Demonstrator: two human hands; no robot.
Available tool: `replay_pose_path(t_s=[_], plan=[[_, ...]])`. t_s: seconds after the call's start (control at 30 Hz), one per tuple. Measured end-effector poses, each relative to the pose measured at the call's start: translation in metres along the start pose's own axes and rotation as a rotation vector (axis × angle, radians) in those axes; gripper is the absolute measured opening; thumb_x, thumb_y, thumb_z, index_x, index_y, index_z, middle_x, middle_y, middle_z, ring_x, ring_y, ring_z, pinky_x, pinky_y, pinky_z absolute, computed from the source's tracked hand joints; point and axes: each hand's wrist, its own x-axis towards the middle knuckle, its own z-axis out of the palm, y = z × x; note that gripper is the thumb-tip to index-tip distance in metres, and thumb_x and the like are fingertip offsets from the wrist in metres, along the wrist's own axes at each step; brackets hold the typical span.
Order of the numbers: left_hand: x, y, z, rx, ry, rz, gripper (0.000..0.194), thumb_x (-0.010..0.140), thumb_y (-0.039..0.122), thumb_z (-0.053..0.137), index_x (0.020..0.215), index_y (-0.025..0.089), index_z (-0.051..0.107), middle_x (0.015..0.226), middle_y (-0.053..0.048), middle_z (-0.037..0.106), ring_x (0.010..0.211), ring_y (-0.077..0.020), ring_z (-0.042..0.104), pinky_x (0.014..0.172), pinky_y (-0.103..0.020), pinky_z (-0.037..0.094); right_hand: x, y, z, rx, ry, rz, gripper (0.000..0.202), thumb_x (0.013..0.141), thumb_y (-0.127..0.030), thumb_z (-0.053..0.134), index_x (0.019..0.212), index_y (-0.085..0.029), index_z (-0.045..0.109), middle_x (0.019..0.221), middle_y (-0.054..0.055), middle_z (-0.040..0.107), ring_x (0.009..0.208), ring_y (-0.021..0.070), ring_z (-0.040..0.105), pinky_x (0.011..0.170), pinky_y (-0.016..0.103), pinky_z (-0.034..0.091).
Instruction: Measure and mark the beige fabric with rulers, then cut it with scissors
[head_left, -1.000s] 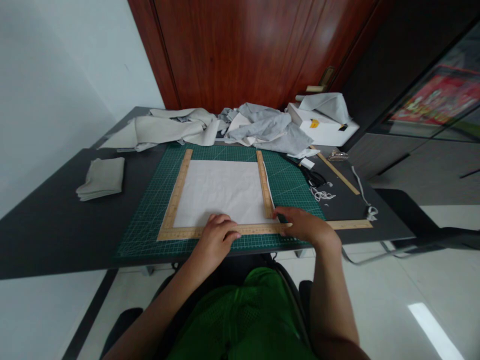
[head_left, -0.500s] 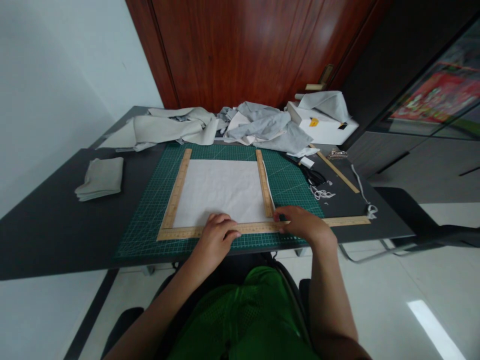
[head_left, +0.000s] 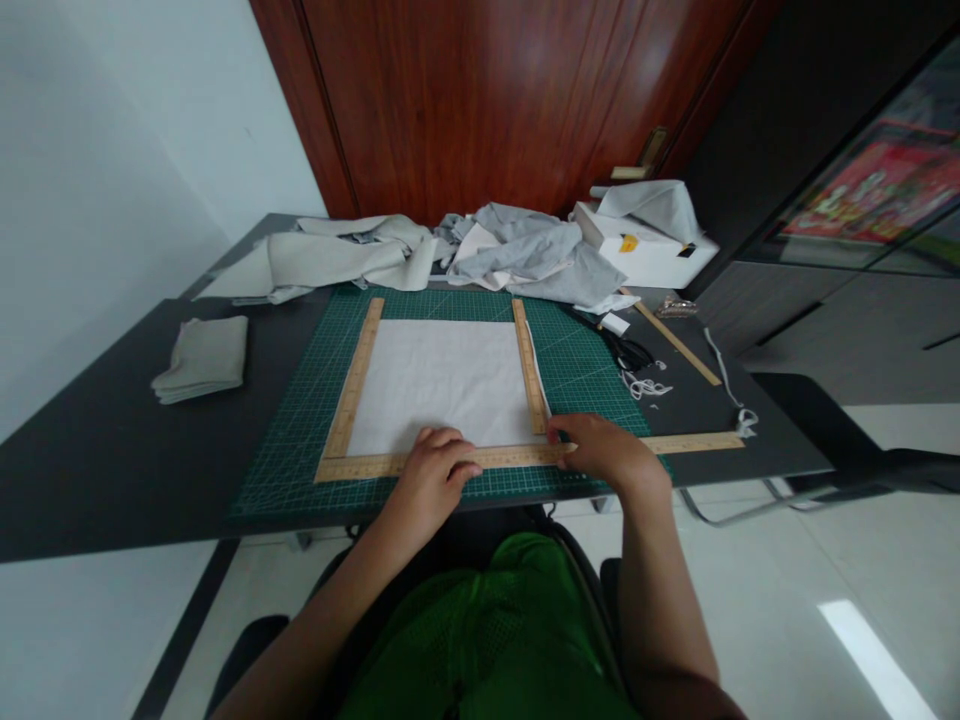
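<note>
A long wooden ruler (head_left: 517, 456) lies crosswise near the front of a green cutting mat (head_left: 281, 440). Its upper edge runs along the near side of a white fabric piece (head_left: 442, 385). My left hand (head_left: 436, 468) is on this ruler around its middle, fingers curled over it and thumb to the right. Further right, my right hand (head_left: 604, 450) has its fingers closed around the same ruler, close to the fabric's corner; its fingertips are partly hidden. Two shorter wooden rulers, one at the left (head_left: 358, 380) and one at the right (head_left: 529, 365), lie along the fabric's side edges.
Folded grey cloth (head_left: 201, 358) sits on the dark table (head_left: 97, 440) at left. Crumpled fabric (head_left: 525, 250) and a white box (head_left: 649, 250) line the back. Black cable (head_left: 630, 352), white cord (head_left: 645, 386) and another wooden strip (head_left: 675, 342) lie right. A chair (head_left: 810, 420) stands beyond.
My right hand's fingers have shifted slightly at the ruler, and the dark gap between them has narrowed. My left hand and the rulers look unmoved.
</note>
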Motion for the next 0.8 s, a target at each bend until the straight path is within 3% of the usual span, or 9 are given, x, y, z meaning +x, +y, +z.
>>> replay_pose_path(t_s=[0.53,0.8], plan=[[-0.001,0.001,0.001,-0.027,0.008,-0.025,0.011,0.089,0.013,0.076,0.093,0.023,0.076,0.098,-0.003,0.072,0.096,-0.0235,0.062,0.089,-0.041,0.05,-0.001,-0.001,0.003,-0.03,0.014,-0.018,0.033,0.074,-0.013,0.066,0.104,-0.027,0.069,0.122,0.006,0.075,0.116,0.0299,0.066,0.086,0.035,0.045],[-0.009,0.008,0.006,-0.067,-0.015,-0.082,0.01,0.091,0.015,0.077,0.084,0.02,0.074,0.092,-0.003,0.071,0.096,-0.0219,0.063,0.094,-0.039,0.046,0.018,0.026,0.021,0.094,-0.06,-0.056,0.023,0.075,-0.037,0.071,0.095,-0.027,0.072,0.093,0.005,0.078,0.089,0.029,0.072,0.07,0.033,0.046]])
